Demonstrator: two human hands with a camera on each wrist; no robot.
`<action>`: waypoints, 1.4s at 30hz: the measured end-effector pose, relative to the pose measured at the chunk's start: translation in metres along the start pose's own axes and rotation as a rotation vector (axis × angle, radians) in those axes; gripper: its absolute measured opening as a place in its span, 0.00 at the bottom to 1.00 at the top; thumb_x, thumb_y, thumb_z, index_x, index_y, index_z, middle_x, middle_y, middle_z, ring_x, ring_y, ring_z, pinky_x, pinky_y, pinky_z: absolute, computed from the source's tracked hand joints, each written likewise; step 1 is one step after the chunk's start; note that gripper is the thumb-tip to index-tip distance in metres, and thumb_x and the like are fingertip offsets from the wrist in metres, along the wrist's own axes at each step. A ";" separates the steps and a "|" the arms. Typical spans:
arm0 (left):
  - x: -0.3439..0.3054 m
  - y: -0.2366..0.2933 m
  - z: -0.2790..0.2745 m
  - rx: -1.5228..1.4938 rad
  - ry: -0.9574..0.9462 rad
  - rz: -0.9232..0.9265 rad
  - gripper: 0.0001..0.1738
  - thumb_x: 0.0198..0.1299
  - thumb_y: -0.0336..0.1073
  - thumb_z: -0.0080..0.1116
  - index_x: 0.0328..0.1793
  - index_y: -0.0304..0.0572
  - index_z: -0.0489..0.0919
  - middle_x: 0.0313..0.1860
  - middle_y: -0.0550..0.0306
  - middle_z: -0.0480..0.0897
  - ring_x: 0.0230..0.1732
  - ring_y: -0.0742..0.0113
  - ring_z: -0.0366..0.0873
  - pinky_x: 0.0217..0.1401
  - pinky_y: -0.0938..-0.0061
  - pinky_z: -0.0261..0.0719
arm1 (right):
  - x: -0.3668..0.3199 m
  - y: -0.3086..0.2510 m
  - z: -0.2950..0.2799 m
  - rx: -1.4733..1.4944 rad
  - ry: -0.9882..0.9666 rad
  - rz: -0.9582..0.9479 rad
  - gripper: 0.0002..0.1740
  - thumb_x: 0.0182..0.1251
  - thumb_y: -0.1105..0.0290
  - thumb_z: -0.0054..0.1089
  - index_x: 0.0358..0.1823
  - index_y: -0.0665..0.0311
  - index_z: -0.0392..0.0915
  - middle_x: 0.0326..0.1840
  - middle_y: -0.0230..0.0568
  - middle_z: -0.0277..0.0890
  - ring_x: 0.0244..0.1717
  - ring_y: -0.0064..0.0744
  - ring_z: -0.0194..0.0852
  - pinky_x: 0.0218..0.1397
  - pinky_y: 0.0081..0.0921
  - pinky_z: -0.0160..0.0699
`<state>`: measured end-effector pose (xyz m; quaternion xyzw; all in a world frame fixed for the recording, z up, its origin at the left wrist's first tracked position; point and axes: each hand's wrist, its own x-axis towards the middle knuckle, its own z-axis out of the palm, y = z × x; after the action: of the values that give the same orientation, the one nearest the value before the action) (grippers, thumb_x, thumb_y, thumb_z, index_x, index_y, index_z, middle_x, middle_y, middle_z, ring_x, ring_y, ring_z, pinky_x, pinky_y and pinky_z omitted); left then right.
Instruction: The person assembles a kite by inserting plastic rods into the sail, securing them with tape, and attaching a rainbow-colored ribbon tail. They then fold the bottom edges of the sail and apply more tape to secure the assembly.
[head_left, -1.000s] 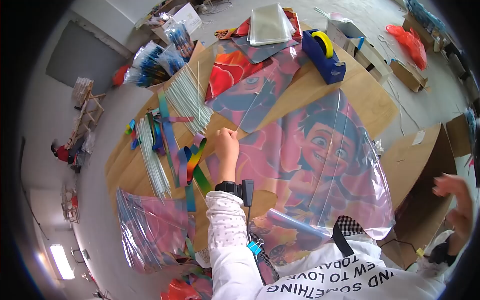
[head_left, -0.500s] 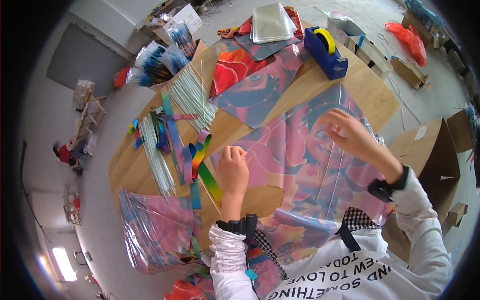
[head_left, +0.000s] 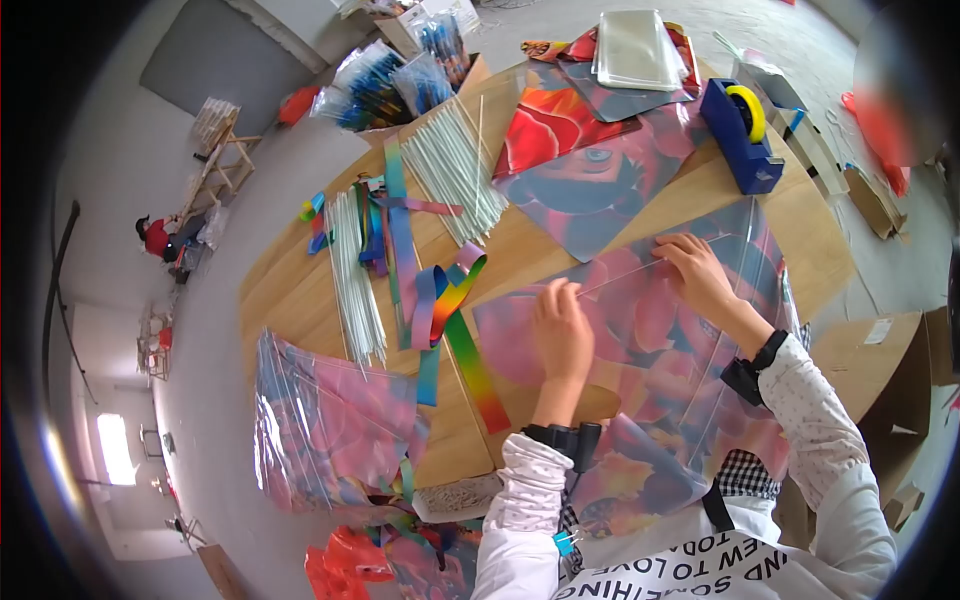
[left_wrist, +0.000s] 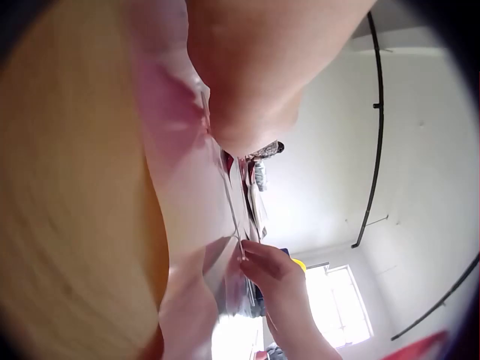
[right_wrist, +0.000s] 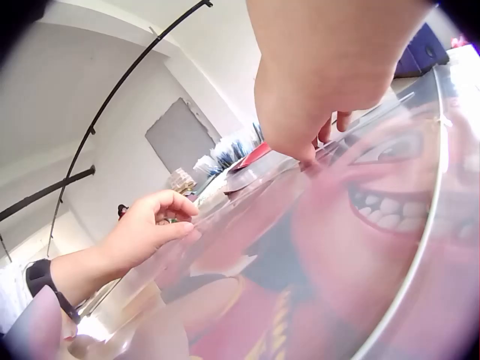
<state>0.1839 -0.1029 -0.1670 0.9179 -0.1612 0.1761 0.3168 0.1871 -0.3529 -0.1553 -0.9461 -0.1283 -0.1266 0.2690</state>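
Observation:
A glossy printed sheet point(head_left: 640, 330) with a cartoon face point(right_wrist: 390, 172) lies on the table's near side, and a thin pale rod point(head_left: 622, 275) runs along its upper edge. My left hand point(head_left: 563, 340) point(left_wrist: 247, 67) point(right_wrist: 142, 232) pinches the rod at the sheet's left part, fingers curled. Farther right, my right hand point(head_left: 705, 285) point(left_wrist: 281, 289) point(right_wrist: 322, 75) has fingertips and thumb on the same rod and edge, bent round it. Another white rod point(right_wrist: 427, 240) crosses the printed face. The exact left fingertip contact is hidden in the left wrist view.
Left of the sheet lie rainbow ribbons point(head_left: 468, 370) and two bundles of white rods point(head_left: 355, 280). Behind are more printed sheets point(head_left: 575, 180), clear sleeves point(head_left: 635, 50) and a blue tape dispenser point(head_left: 740, 135). A folded film sheet point(head_left: 330, 430) overhangs the table's left edge; a cardboard box point(head_left: 870, 360) stands right.
My right hand has come in from the far right onto the sheet's upper edge. The sheet has turned and shifted under the hands, and the head view has swung.

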 end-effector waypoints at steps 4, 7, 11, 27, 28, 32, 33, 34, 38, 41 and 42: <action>-0.010 0.009 0.014 -0.021 -0.016 0.071 0.19 0.61 0.22 0.55 0.60 0.35 0.77 0.64 0.43 0.75 0.68 0.44 0.72 0.69 0.54 0.73 | 0.006 0.005 0.001 0.032 0.034 0.012 0.15 0.53 0.83 0.59 0.42 0.61 0.82 0.47 0.40 0.77 0.56 0.48 0.73 0.60 0.41 0.71; -0.013 0.008 0.016 0.009 -0.037 0.076 0.21 0.61 0.23 0.56 0.62 0.34 0.77 0.64 0.44 0.75 0.70 0.44 0.71 0.71 0.54 0.72 | 0.011 0.009 0.007 0.069 0.065 -0.011 0.12 0.55 0.83 0.60 0.39 0.61 0.82 0.42 0.39 0.77 0.52 0.47 0.74 0.56 0.40 0.71; -0.015 0.013 0.014 -0.034 -0.071 0.132 0.23 0.61 0.21 0.53 0.64 0.33 0.78 0.66 0.46 0.77 0.70 0.47 0.73 0.69 0.58 0.76 | 0.012 0.017 0.004 0.080 0.040 -0.035 0.09 0.57 0.80 0.61 0.40 0.62 0.81 0.43 0.40 0.77 0.52 0.47 0.74 0.56 0.40 0.71; -0.014 0.010 0.016 0.053 -0.136 0.160 0.26 0.64 0.27 0.54 0.69 0.28 0.73 0.71 0.43 0.73 0.74 0.45 0.68 0.73 0.56 0.71 | 0.013 0.015 -0.001 0.088 -0.004 0.075 0.08 0.59 0.78 0.64 0.40 0.61 0.81 0.44 0.41 0.77 0.53 0.48 0.74 0.58 0.40 0.72; -0.014 0.010 0.016 0.063 -0.139 0.156 0.26 0.65 0.29 0.54 0.69 0.28 0.73 0.71 0.43 0.73 0.73 0.45 0.68 0.74 0.56 0.70 | 0.014 0.015 0.000 0.090 -0.001 0.078 0.08 0.59 0.78 0.64 0.40 0.61 0.81 0.44 0.41 0.77 0.53 0.48 0.74 0.58 0.39 0.72; -0.012 0.013 0.014 0.153 -0.111 0.148 0.26 0.65 0.32 0.55 0.69 0.29 0.73 0.71 0.44 0.73 0.73 0.46 0.69 0.74 0.55 0.69 | 0.020 0.015 0.006 0.117 0.016 0.084 0.09 0.58 0.78 0.64 0.41 0.62 0.81 0.44 0.42 0.78 0.53 0.49 0.75 0.58 0.39 0.72; -0.012 0.012 0.015 0.152 -0.103 0.133 0.26 0.65 0.33 0.55 0.69 0.29 0.74 0.71 0.44 0.74 0.73 0.47 0.69 0.74 0.55 0.68 | 0.021 0.013 0.008 0.130 0.022 0.084 0.09 0.58 0.78 0.64 0.41 0.62 0.81 0.45 0.43 0.78 0.53 0.50 0.75 0.58 0.40 0.72; -0.013 0.011 0.016 0.150 -0.095 0.117 0.26 0.65 0.33 0.55 0.68 0.29 0.74 0.71 0.44 0.74 0.73 0.47 0.69 0.74 0.54 0.68 | 0.021 0.012 0.009 0.140 0.018 0.079 0.10 0.57 0.79 0.64 0.41 0.63 0.81 0.45 0.43 0.78 0.53 0.50 0.75 0.58 0.40 0.73; -0.014 0.008 0.020 0.186 -0.062 0.084 0.25 0.66 0.34 0.55 0.68 0.30 0.74 0.70 0.45 0.75 0.72 0.47 0.69 0.73 0.54 0.68 | 0.021 0.012 0.008 0.154 0.017 0.057 0.11 0.56 0.80 0.64 0.42 0.63 0.81 0.45 0.44 0.78 0.53 0.51 0.75 0.58 0.41 0.73; -0.015 0.007 0.019 0.209 -0.040 0.070 0.25 0.66 0.35 0.55 0.67 0.30 0.75 0.69 0.46 0.75 0.72 0.48 0.69 0.73 0.55 0.68 | 0.019 0.012 0.005 0.113 0.032 0.030 0.11 0.57 0.79 0.63 0.43 0.63 0.80 0.44 0.43 0.78 0.52 0.51 0.75 0.58 0.41 0.73; -0.015 0.006 0.019 0.195 -0.036 0.057 0.25 0.66 0.35 0.55 0.67 0.30 0.75 0.69 0.46 0.75 0.72 0.48 0.69 0.73 0.55 0.68 | 0.020 0.011 0.004 0.094 0.037 0.017 0.11 0.57 0.79 0.62 0.43 0.63 0.80 0.44 0.42 0.78 0.52 0.50 0.75 0.58 0.41 0.73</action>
<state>0.1727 -0.1165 -0.1845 0.9425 -0.1749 0.1834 0.2178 0.2101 -0.3563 -0.1581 -0.9310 -0.1212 -0.1359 0.3165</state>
